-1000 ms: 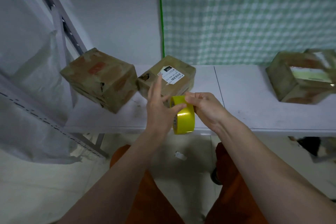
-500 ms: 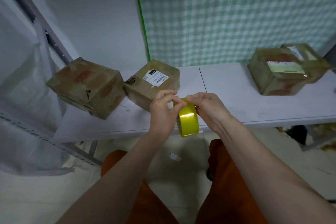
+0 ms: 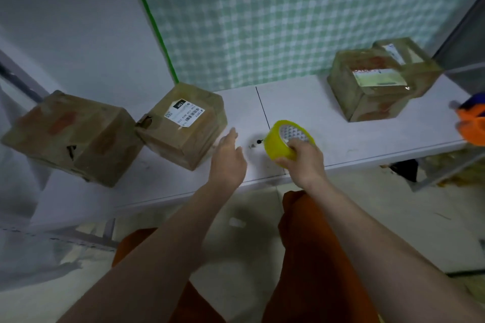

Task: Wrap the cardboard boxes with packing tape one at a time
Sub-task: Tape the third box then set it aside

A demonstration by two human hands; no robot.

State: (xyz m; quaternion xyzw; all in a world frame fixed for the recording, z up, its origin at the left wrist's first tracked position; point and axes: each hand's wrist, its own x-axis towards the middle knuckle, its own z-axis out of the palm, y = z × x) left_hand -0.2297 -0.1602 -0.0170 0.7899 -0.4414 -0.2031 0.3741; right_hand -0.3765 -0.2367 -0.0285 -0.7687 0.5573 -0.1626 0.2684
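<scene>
My right hand (image 3: 301, 160) grips a yellow roll of packing tape (image 3: 282, 140) just above the white table (image 3: 315, 113). My left hand (image 3: 228, 157) is open and empty, its fingers stretched toward a brown cardboard box with a white shipping label (image 3: 183, 126), close to the box's right side. A larger brown box (image 3: 70, 136) sits at the table's left end, touching the labelled one. At the right stand two boxes covered in glossy tape, a front one (image 3: 367, 89) and a smaller one behind it (image 3: 409, 63).
An orange and blue object (image 3: 472, 120) pokes in at the right edge of the table. A green checked cloth (image 3: 301, 13) hangs behind the table. A metal frame with plastic sheeting (image 3: 21, 86) stands left. My legs in orange trousers (image 3: 301, 244) are below the table's front edge.
My left hand let go of the tape roll and moved left toward the labelled box. My right hand carried the roll forward over the table. The view shifted right.
</scene>
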